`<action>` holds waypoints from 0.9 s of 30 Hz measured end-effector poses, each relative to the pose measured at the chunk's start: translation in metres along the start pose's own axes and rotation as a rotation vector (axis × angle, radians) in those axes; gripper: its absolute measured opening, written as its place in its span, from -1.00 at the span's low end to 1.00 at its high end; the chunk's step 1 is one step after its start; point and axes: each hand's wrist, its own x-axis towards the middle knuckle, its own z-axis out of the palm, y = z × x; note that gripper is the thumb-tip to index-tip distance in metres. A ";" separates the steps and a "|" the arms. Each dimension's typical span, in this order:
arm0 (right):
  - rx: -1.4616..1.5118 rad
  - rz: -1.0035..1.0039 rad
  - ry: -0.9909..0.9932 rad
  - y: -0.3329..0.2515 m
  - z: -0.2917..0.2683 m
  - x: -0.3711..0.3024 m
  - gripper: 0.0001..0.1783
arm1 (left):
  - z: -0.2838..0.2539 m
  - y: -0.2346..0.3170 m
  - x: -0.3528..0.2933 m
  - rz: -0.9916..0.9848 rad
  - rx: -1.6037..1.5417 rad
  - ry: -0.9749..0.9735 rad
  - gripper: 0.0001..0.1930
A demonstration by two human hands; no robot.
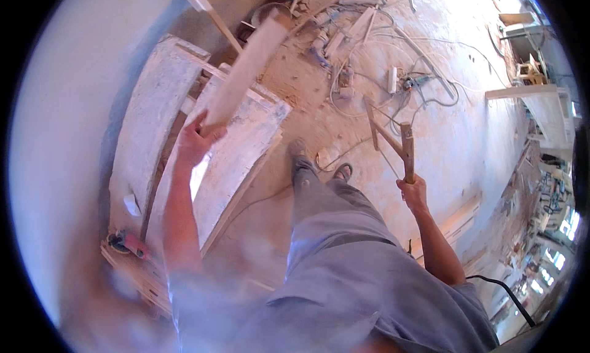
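Observation:
My left hand [196, 142] is closed round the near end of a long pale wooden board [249, 70]. The board slants up and away, above a whitish worn workbench [236, 131]. Off to the right, my right hand [414, 193] grips one upright of a wooden frame saw [407, 150]. A crossbar joins that upright to a second one farther off, and a thin straight line runs between their lower parts. The saw is held in the air over the floor, apart from the board. Its blade is too thin to make out clearly.
A red and black power tool [128, 243] lies at the bench's near left end. Cables [424, 58] tangle across the dusty floor, with another power tool [418, 81] among them. Wood strips [452, 227] lie right of my legs. A pale wooden piece [541, 98] stands farther right.

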 end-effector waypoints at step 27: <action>1.011 -0.093 -0.463 -0.277 0.114 0.020 -0.84 | 0.126 -0.091 -0.022 0.153 0.475 0.118 -0.35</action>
